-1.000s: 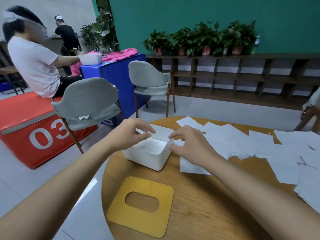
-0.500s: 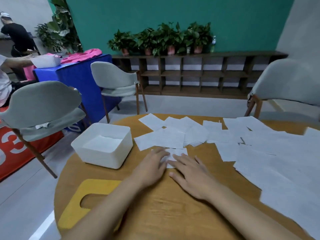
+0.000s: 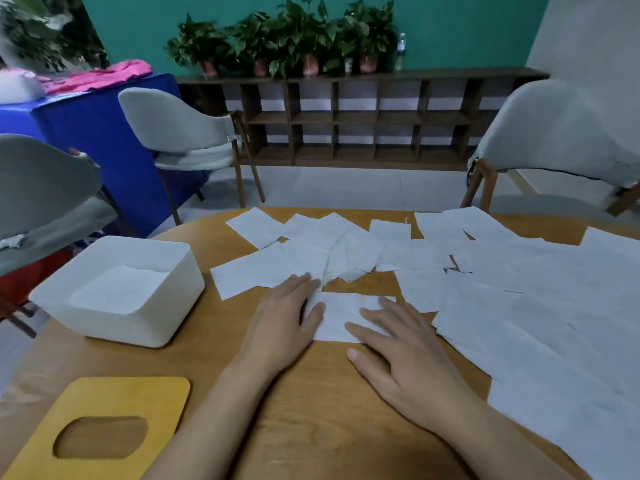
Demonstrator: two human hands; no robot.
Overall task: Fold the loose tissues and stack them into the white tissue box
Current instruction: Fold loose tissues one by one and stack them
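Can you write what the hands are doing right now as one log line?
step: folding | left hand: flat on tissue | right hand: flat on same tissue | white tissue box: open, partly filled | loose tissues: many unfolded

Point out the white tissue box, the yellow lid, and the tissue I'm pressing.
white tissue box (image 3: 183, 296): head view, outer right wall.
yellow lid (image 3: 138, 396): head view, flat top above slot.
pressed tissue (image 3: 346, 311): head view, its bare middle.

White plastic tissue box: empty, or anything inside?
Not empty: white plastic tissue box has flat white tissue lying inside, below its rim.
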